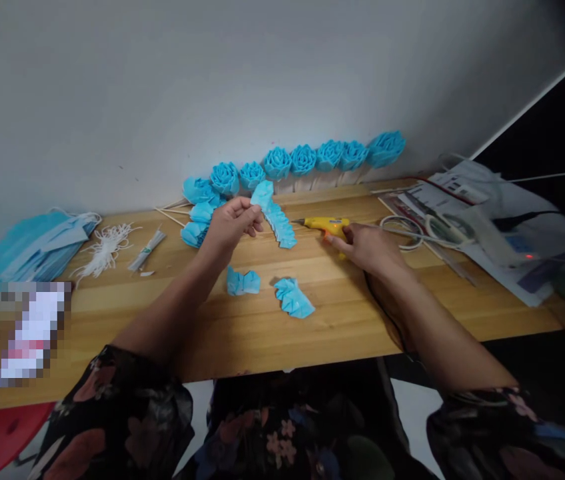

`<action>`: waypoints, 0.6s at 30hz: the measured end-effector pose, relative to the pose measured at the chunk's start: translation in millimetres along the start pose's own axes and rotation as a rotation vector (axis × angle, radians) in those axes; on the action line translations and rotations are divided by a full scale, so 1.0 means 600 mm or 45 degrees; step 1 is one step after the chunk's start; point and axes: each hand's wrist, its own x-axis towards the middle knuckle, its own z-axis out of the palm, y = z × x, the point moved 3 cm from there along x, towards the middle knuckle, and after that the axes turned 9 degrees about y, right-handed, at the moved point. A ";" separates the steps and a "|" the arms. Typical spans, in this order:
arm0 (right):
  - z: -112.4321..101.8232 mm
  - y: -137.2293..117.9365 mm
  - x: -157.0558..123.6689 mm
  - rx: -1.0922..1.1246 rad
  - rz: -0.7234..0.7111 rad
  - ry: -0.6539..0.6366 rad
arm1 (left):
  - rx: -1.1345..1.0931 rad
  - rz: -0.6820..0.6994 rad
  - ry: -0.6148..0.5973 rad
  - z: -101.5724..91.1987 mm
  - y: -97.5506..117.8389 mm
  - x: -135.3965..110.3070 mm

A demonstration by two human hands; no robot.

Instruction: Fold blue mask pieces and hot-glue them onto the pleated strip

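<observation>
My left hand [230, 227] is closed in a pinch on the upper end of a pleated blue strip [275, 220], which hangs down over the wooden table [242, 333]. My right hand [370, 247] grips a yellow glue gun [330, 225] that lies on the table with its nozzle pointing left, close to the strip. Two folded blue pieces [243, 281] [293, 297] lie on the table in front of my hands.
A row of blue rolled flowers [302, 160] on sticks leans against the wall. Blue face masks [32, 243] are stacked at the left, beside white elastic loops [105, 248]. Scissors [435, 230], papers and cables lie at the right. A pixelated packet [30, 333] sits front left.
</observation>
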 end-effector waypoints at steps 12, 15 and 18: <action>0.019 0.033 -0.006 0.194 0.117 0.198 | -0.057 -0.492 -0.085 -0.002 -0.062 0.009; 0.020 0.055 -0.012 0.457 0.059 0.395 | -0.058 -0.521 -0.093 -0.004 -0.073 0.011; 0.018 0.069 -0.026 0.764 0.017 0.568 | -0.076 -0.574 -0.129 -0.004 -0.085 0.013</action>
